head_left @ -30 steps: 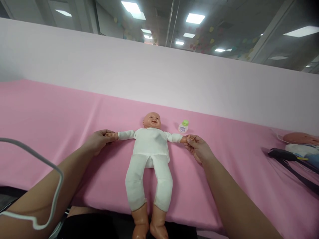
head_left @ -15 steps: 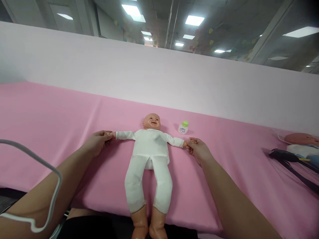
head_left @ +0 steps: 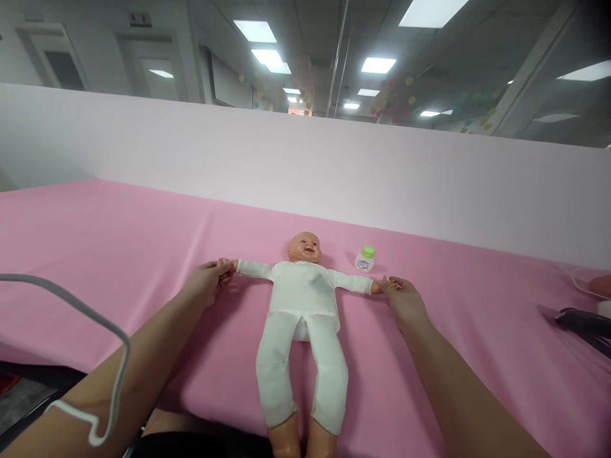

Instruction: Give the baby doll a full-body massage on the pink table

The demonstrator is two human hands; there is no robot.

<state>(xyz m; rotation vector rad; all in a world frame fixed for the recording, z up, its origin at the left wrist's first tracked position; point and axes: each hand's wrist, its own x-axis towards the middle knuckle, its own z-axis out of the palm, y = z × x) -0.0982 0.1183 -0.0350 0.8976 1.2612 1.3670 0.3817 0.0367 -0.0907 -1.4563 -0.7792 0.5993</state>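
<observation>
A baby doll (head_left: 304,289) with a white cloth body lies on its back, head toward the wall and both arms stretched out sideways. My left hand (head_left: 210,280) is closed around the doll's hand on the left side of the view. On the other side, my right hand (head_left: 403,299) pinches the doll's other hand between thumb and fingers. The doll's legs point toward me, and its feet are cut off by the lower edge of the view. Just above my right hand, a small clear bottle with a green cap (head_left: 365,259) rests near the doll's head.
Pink cloth (head_left: 143,248) covers the table, with a white partition (head_left: 267,159) along its back. A black strap-like object (head_left: 585,323) lies at the right edge. A pale cable (head_left: 71,302) hangs across my left forearm.
The camera view has shifted, so the doll, bottle and my hands appear farther right and lower. The doll's arms look slightly more extended sideways, with both my hands still holding the doll's hands.
</observation>
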